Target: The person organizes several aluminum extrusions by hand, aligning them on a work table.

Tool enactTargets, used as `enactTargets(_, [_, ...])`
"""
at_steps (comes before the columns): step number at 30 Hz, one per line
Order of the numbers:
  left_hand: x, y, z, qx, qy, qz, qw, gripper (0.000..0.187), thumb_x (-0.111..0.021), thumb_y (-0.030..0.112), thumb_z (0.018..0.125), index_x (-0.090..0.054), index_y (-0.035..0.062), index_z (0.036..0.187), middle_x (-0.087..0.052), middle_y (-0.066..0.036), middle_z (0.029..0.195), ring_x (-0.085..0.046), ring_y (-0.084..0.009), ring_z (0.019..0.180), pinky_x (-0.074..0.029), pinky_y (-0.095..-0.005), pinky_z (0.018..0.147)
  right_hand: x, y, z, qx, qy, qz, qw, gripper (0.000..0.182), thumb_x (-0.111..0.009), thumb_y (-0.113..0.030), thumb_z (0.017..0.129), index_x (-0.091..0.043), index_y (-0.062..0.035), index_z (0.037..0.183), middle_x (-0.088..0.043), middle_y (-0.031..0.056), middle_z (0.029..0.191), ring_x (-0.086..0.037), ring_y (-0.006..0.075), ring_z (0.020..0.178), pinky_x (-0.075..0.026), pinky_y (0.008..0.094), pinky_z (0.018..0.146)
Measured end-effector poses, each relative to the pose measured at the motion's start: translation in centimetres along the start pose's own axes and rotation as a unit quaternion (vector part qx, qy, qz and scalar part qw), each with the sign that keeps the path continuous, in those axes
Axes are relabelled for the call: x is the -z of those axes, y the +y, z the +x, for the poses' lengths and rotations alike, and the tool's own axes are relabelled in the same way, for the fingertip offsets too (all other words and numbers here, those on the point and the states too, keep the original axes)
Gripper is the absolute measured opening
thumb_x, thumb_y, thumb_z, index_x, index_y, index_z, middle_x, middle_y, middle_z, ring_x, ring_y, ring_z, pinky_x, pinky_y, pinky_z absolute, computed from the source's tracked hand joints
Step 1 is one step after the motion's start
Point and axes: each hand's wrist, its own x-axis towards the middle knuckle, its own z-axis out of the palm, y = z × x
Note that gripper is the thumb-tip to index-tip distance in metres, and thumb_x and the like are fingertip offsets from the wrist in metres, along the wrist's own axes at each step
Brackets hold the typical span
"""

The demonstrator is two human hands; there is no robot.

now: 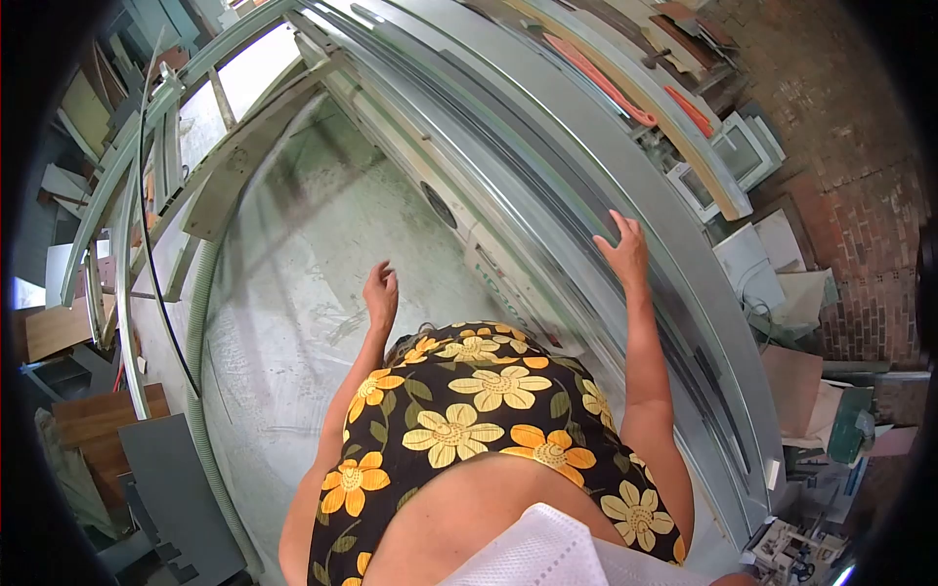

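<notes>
My right hand (625,252) is over the long grey metal bed (674,256) of a machine, thumb and fingers apart, with nothing in it. Its fingertips overlap a dark strip (576,190) that runs lengthwise along the bed. My left hand (381,285) hangs over the concrete floor (293,322), away from the machine. The fingers of that hand are loosely bent and hold nothing. Between the floor and the bed, the machine's pale side panel (469,230) carries a round dark fitting (438,203).
A metal frame (220,161) and a ribbed hose (200,322) border the floor on the left. Grey and brown boards (181,488) lean at lower left. Beyond the bed are an orange-red strip (601,83), white-framed panels (738,156) and a brick floor (850,234).
</notes>
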Motion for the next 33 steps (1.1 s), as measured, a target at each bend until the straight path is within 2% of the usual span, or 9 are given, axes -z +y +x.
enactTargets(4, [-6.1, 7.2, -0.4, -0.081, -0.067, -0.056, 0.993, 0.028, -0.055, 0.007, 0.082, -0.055, 0.0003, 0.109, -0.064, -0.015, 0.091, -0.063, -0.018, 0.078, -0.049, -0.0278, 0.069, 2.3, 0.8, -2.2, 0.0, -0.024, 0.015, 1.0, 0.062, -0.072, -0.026, 0.068, -0.048, -0.0098, 0.123, -0.05, 0.0126, 0.11, -0.048, 0.0304, 0.103, -0.04, 0.0408, 0.087])
enactTargets(7, [-9.9, 13.8, -1.8, -0.136, -0.129, -0.057, 0.981, 0.027, -0.056, 0.007, 0.081, -0.055, 0.0013, 0.108, -0.063, -0.013, 0.093, -0.062, -0.0222, 0.078, -0.049, -0.0302, 0.07, 4.9, 2.2, -4.9, -0.02, -0.04, 0.026, 0.999, 0.061, -0.072, -0.024, 0.069, -0.048, -0.0102, 0.123, -0.048, 0.0113, 0.113, -0.047, 0.0294, 0.106, -0.038, 0.0407, 0.089])
enactTargets(10, [-13.2, 18.0, -3.2, -0.251, -0.156, 0.029, 0.955, 0.032, -0.058, 0.006, 0.079, -0.057, 0.0088, 0.11, -0.062, -0.01, 0.099, -0.06, -0.0228, 0.087, -0.047, -0.0326, 0.076, 7.4, 4.1, -7.4, -0.045, -0.055, 0.032, 0.997, 0.06, -0.072, -0.023, 0.069, -0.049, -0.0101, 0.122, -0.047, 0.0107, 0.114, -0.046, 0.0286, 0.107, -0.038, 0.0402, 0.089])
enactTargets(13, [-15.6, 21.8, -4.4, -0.386, -0.162, 0.115, 0.901, 0.036, -0.06, 0.006, 0.075, -0.057, 0.0092, 0.111, -0.058, -0.01, 0.105, -0.055, -0.0262, 0.098, -0.045, -0.0354, 0.082, 9.3, 6.0, -9.5, -0.056, -0.061, 0.052, 0.995, 0.058, -0.071, -0.022, 0.069, -0.049, -0.0097, 0.122, -0.047, 0.0106, 0.114, -0.045, 0.0281, 0.107, -0.037, 0.0397, 0.09])
enactTargets(14, [-16.8, 21.8, -4.4, -0.413, -0.18, 0.125, 0.884, 0.04, -0.062, 0.007, 0.073, -0.056, 0.0107, 0.113, -0.055, -0.01, 0.113, -0.05, -0.0274, 0.107, -0.042, -0.0381, 0.088, 9.8, 6.6, -10.1, -0.056, -0.055, 0.056, 0.995, 0.058, -0.071, -0.021, 0.069, -0.049, -0.0096, 0.122, -0.047, 0.0106, 0.114, -0.045, 0.028, 0.107, -0.037, 0.0396, 0.09])
enactTargets(17, [-18.9, 22.4, -5.3, -0.461, -0.188, 0.194, 0.845, 0.042, -0.063, 0.01, 0.073, -0.054, 0.0119, 0.115, -0.052, -0.011, 0.119, -0.046, -0.0295, 0.113, -0.04, -0.0401, 0.091, 10.9, 8.0, -11.4, -0.06, -0.05, 0.067, 0.995, 0.056, -0.07, -0.02, 0.07, -0.05, -0.0091, 0.121, -0.047, 0.0108, 0.114, -0.045, 0.0281, 0.107, -0.038, 0.0389, 0.09])
enactTargets(22, [-19.6, 21.4, -6.7, -0.453, -0.205, 0.25, 0.831, 0.049, -0.062, 0.014, 0.073, -0.051, 0.0146, 0.121, -0.043, -0.011, 0.131, -0.038, -0.0308, 0.121, -0.033, -0.0423, 0.097, 10.7, 9.6, -13.2, -0.066, -0.04, 0.123, 0.989, 0.053, -0.069, -0.018, 0.07, -0.052, -0.0083, 0.119, -0.048, 0.0105, 0.112, -0.047, 0.0277, 0.105, -0.04, 0.0373, 0.088])
enactTargets(30, [-19.3, 21.3, -6.5, -0.467, -0.215, 0.274, 0.813, 0.047, -0.061, 0.012, 0.075, -0.052, 0.0134, 0.121, -0.045, -0.011, 0.129, -0.039, -0.0292, 0.121, -0.032, -0.0412, 0.098, 10.0, 9.9, -13.5, -0.05, 0.039, 0.177, 0.982, 0.039, -0.068, -0.018, 0.072, -0.059, -0.0087, 0.109, -0.052, 0.0079, 0.108, -0.051, 0.0257, 0.101, -0.042, 0.0358, 0.085])
enactTargets(33, [-19.2, 22.0, -6.6, -0.48, -0.219, 0.262, 0.808, 0.046, -0.065, 0.009, 0.069, -0.055, 0.0104, 0.114, -0.049, -0.013, 0.121, -0.045, -0.0306, 0.114, -0.036, -0.0402, 0.095, 11.2, 9.0, -14.5, -0.039, 0.113, 0.201, 0.972, 0.028, -0.066, -0.018, 0.073, -0.063, -0.0095, 0.099, -0.056, 0.0053, 0.1, -0.055, 0.0241, 0.091, -0.045, 0.0338, 0.08])
